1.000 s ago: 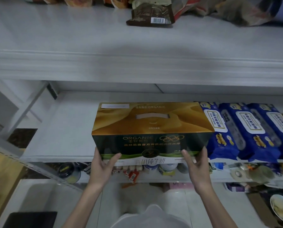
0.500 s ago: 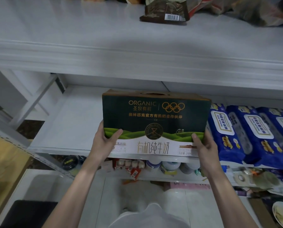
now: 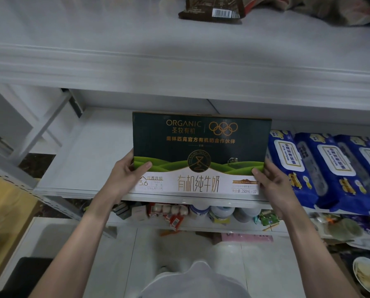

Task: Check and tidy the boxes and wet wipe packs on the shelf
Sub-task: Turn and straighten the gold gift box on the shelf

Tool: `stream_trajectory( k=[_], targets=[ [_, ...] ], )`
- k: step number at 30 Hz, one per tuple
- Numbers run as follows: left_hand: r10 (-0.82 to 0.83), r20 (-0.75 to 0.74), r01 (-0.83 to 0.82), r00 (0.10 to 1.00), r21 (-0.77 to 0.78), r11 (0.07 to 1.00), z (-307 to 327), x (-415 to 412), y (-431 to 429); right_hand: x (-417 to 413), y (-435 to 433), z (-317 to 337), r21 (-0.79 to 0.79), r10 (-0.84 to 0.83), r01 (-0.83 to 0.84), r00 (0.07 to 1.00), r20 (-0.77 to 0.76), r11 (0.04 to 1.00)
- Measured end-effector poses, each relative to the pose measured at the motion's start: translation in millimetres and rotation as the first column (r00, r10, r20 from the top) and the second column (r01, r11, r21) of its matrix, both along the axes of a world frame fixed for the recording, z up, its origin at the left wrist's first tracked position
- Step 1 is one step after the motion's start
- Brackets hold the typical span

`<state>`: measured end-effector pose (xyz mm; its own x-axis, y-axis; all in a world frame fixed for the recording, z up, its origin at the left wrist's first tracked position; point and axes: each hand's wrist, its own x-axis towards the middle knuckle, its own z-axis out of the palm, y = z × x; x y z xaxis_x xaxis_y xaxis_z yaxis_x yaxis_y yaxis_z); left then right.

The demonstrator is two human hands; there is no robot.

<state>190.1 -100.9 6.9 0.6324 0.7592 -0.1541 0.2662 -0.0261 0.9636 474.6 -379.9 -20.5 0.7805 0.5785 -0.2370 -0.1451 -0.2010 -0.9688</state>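
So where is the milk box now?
The milk box is centre frame in the head view, at the front edge of the middle shelf, held by left hand and right hand, with blue wet wipe packs beside its right end.

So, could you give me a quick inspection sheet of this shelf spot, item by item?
Surface: white shelf, middle tier.
Job's things: milk box, printed front facing the camera; three blue wet wipe packs side by side on its right.
Clutter: snack bag on the upper shelf; jars and packets under the white shelf.
Hands: left hand and right hand grip the box's lower corners.
Cables: nothing seen.
Surroundings: pale floor; plate at lower right.
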Motion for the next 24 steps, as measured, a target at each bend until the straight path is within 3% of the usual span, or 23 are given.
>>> stream_trajectory(
  k=[9,17,24],
  targets=[
    [-0.014,-0.020,0.015,1.000,0.018,1.000,2.4,0.8,0.3,-3.2,0.9,1.3,0.012,0.007,-0.007,1.000,0.019,1.000],
    [-0.041,-0.035,0.044,0.999,0.105,0.993,-12.5,-14.9,-12.6,-43.9,-5.0,9.7,-0.025,-0.015,0.019,0.989,0.145,1.000],
    [-0.001,-0.038,0.006,0.999,0.128,0.992,-24.7,-21.1,-37.1,-80.3,-12.8,-4.0,0.016,-0.068,0.066,0.992,0.108,0.998]
  ],
)
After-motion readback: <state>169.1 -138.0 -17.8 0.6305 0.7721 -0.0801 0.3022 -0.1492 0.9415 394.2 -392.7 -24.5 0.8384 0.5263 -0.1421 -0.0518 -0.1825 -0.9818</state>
